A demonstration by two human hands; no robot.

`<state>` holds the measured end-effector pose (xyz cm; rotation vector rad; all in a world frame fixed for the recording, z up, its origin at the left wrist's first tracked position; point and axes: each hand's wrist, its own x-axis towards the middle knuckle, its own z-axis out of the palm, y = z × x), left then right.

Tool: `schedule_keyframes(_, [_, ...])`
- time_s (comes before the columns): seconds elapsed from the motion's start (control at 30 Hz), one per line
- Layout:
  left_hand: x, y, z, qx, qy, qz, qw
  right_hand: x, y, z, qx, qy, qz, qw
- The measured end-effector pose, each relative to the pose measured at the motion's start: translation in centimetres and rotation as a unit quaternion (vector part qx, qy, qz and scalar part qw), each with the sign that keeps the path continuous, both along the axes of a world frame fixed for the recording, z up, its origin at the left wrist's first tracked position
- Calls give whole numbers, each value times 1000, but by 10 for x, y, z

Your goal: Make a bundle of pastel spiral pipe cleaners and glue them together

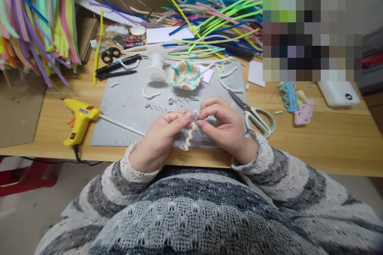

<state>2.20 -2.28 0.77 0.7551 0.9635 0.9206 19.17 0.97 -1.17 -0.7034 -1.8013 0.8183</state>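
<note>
Near the front edge of the grey cutting mat, my left hand pinches a wavy cream pipe cleaner near its top. The fingers of my right hand close on the upper end of the same piece, where a pale lilac bit shows. Its wavy length hangs below my fingertips. Just beyond lie two thin coiled wires with coloured ends. Farther back on the mat sits a ruffled pastel pipe-cleaner flower. Scissors with pale green handles lie partly open beside my right hand.
A yellow glue gun with a glue stick in it lies at left, its cord running off the front edge. Beside the flower stands a clear spool. Pipe cleaners pile up at the back. A white device is at right.
</note>
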Motion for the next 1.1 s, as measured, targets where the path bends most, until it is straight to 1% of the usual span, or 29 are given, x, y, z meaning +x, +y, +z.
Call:
schedule_keyframes(0.23, [2, 1, 0, 0, 5, 7, 1000, -1, 0, 1, 4, 0, 0, 1000])
schedule_keyframes(0.37, [2, 2, 0, -5, 0, 10, 1000, 1, 0, 1, -5, 4, 8, 1000])
schedule_keyframes(0.47, [2, 1, 0, -8, 3, 18, 1000, 1, 0, -1, -38, 25, 26, 999])
schedule_keyframes(0.57, [3, 1, -1, -3, -5, 13, 1000, -1, 0, -4, -92, 58, 41, 993])
schedule_keyframes(0.7, [5, 2, -3, 6, -5, 8, 1000, -3, 1, -9, -178, 93, 27, 979])
schedule_keyframes(0.77, [5, 3, -4, 10, 5, 11, 1000, -3, 1, -10, -194, 92, 29, 976])
schedule_keyframes(0.87, [5, 3, -5, 17, 9, 11, 1000, -3, 3, -8, -182, 89, 44, 978])
schedule_keyframes(1.1, [7, 1, -5, 39, 47, 35, 997, -2, 3, -7, -155, 95, 45, 982])
